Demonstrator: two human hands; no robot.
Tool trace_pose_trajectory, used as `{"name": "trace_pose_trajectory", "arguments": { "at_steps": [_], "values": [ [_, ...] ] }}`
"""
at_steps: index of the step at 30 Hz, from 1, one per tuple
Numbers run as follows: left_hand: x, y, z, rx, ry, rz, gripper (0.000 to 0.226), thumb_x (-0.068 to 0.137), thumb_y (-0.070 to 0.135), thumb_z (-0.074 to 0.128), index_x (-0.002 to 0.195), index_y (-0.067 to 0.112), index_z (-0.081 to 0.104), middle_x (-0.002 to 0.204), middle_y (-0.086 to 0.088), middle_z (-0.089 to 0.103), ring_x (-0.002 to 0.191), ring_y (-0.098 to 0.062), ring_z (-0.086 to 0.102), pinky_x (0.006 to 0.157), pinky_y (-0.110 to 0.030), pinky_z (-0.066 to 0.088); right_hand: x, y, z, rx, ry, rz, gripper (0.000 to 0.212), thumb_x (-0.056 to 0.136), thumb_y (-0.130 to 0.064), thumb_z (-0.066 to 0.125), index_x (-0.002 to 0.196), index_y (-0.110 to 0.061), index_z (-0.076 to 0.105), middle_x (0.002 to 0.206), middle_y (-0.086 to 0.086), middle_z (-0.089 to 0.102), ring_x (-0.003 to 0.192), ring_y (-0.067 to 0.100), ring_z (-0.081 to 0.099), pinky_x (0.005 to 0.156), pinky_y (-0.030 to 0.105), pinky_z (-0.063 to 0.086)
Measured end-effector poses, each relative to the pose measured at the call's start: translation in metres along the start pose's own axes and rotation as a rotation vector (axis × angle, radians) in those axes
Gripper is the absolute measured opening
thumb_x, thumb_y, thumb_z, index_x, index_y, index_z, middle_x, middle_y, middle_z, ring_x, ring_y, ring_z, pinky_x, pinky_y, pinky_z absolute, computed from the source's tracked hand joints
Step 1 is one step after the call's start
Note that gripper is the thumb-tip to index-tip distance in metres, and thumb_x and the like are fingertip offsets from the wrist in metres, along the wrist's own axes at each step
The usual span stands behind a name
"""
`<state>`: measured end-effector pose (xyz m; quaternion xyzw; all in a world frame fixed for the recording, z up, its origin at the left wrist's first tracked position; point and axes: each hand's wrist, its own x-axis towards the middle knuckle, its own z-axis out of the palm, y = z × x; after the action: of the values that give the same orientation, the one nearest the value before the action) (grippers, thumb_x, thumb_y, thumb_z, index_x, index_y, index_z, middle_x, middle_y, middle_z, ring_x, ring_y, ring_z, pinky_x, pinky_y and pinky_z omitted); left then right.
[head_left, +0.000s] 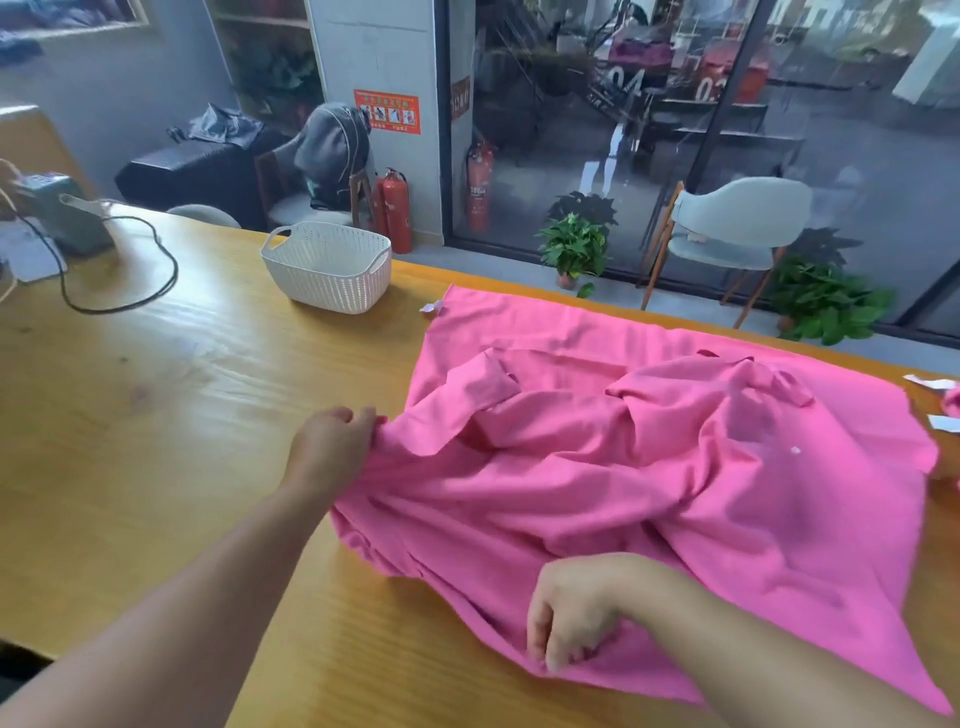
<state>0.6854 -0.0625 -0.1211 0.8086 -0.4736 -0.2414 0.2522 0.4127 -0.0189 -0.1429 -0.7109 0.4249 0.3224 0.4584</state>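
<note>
A large, crumpled sheet of bright pink woven cloth (675, 493) lies on the right half of the long, yellow-brown wooden bench (156, 415). Its far edge lies fairly flat, while its middle is heaped in loose folds. Its right side reaches close to the bench's right end.

The left grip (332, 447) is at the cloth's left edge, fingers curled and pinching a raised fold there, with the forearm stretched across bare wood. The right grip (576, 613) is at the near edge, knuckles up and fingertips bent down, pinching the hem against the bench.

Further back on the bench, left of the cloth and well apart from it, stands a white perforated plastic basket (327, 265) with two handle slots. A black cable (130, 291) loops over the wood towards a green device (57, 213) at the far left. Small white paper scraps (932, 383) lie by the cloth's right side, and another scrap (431, 307) lies at its far left corner. Beyond the bench, a pale green chair (737, 223) stands before glass doors.
</note>
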Motion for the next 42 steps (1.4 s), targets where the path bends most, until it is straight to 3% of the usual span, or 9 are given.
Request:
{"name": "trace_pose_trajectory", "arguments": {
  "at_steps": [6,11,16,19,22,26,30,34,42],
  "values": [
    [-0.012,-0.023,0.0,0.756,-0.528,0.128,0.048,0.083,0.06,0.058,0.075,0.013,0.065,0.069,0.0,0.06,0.06,-0.015,0.052,0.057,-0.027,0.047,-0.01,-0.01,-0.036,0.185,0.114,-0.105,0.007,0.09,-0.018,0.067,0.095,-0.023,0.07,0.064,-0.011,0.066,0.055,-0.001,0.058,0.053,0.011,0.045],
    [-0.009,-0.018,0.009,0.557,-0.229,0.085,0.049,0.09,0.031,0.052,0.137,0.021,0.045,0.13,-0.003,0.052,0.118,-0.023,0.052,0.097,-0.034,0.045,0.013,-0.013,-0.117,0.449,0.735,-0.171,0.016,0.086,-0.006,0.063,0.08,-0.017,0.072,0.073,0.0,0.068,0.058,0.008,0.059,0.061,0.023,0.05],
    [0.014,0.023,0.041,0.145,-0.091,0.234,0.079,0.083,0.055,0.064,0.148,0.024,0.034,0.142,0.004,0.04,0.129,-0.019,0.044,0.105,-0.033,0.038,0.074,-0.014,-0.191,0.151,0.977,-0.03,0.044,0.086,-0.004,0.058,0.126,-0.021,0.063,0.125,0.006,0.059,0.111,0.023,0.061,0.098,0.031,0.048],
    [0.036,0.039,0.07,0.312,-0.098,0.38,0.108,0.068,0.067,0.067,0.153,0.027,0.015,0.151,0.003,0.022,0.14,-0.019,0.026,0.113,-0.034,0.028,0.104,-0.008,-0.218,0.024,0.925,0.039,0.065,0.085,-0.009,0.059,0.145,-0.028,0.045,0.142,0.008,0.042,0.133,0.027,0.045,0.111,0.033,0.039],
    [0.06,0.052,0.081,0.298,0.054,0.493,0.057,0.074,0.044,0.056,0.129,0.026,0.056,0.125,0.0,0.058,0.116,-0.024,0.056,0.09,-0.032,0.044,0.121,0.003,-0.232,-0.055,0.788,0.092,0.071,0.079,-0.02,0.069,0.145,-0.026,0.044,0.145,0.009,0.039,0.136,0.028,0.041,0.112,0.029,0.035],
    [0.099,0.066,0.049,-0.375,0.059,0.04,0.025,0.088,0.026,0.05,0.083,0.01,0.068,0.07,-0.001,0.061,0.072,-0.023,0.056,0.066,-0.038,0.044,0.122,0.018,-0.238,0.135,0.753,0.072,0.073,0.079,-0.043,0.076,0.142,-0.019,0.05,0.14,0.008,0.046,0.127,0.022,0.049,0.109,0.03,0.037],
    [0.121,0.092,0.012,-0.987,0.093,-0.201,0.025,0.093,0.012,0.053,0.071,0.013,0.066,0.059,0.004,0.06,0.053,-0.011,0.053,0.046,-0.016,0.044,0.109,0.018,-0.241,0.295,0.711,-0.073,0.009,0.086,-0.028,0.073,0.09,-0.02,0.076,0.088,-0.008,0.066,0.085,0.01,0.062,0.081,0.025,0.052],
    [0.144,0.108,0.013,-1.39,-0.188,-0.329,0.02,0.095,0.014,0.055,0.087,0.001,0.068,0.085,-0.016,0.07,0.073,-0.023,0.068,0.08,-0.034,0.056,0.074,0.008,-0.246,0.775,0.448,-0.261,0.022,0.08,-0.001,0.059,0.066,-0.018,0.061,0.048,-0.013,0.056,0.042,0.002,0.051,0.047,0.021,0.041],
    [0.183,0.099,0.059,-1.396,-0.098,-0.51,0.04,0.099,0.046,0.046,0.109,0.011,0.063,0.096,-0.011,0.07,0.054,-0.009,0.067,0.043,-0.02,0.05,0.071,0.034,-0.278,0.922,0.135,-0.551,0.046,0.071,-0.013,0.078,0.116,-0.009,0.068,0.11,0.008,0.063,0.101,0.02,0.061,0.104,0.041,0.043]
  ]
}}
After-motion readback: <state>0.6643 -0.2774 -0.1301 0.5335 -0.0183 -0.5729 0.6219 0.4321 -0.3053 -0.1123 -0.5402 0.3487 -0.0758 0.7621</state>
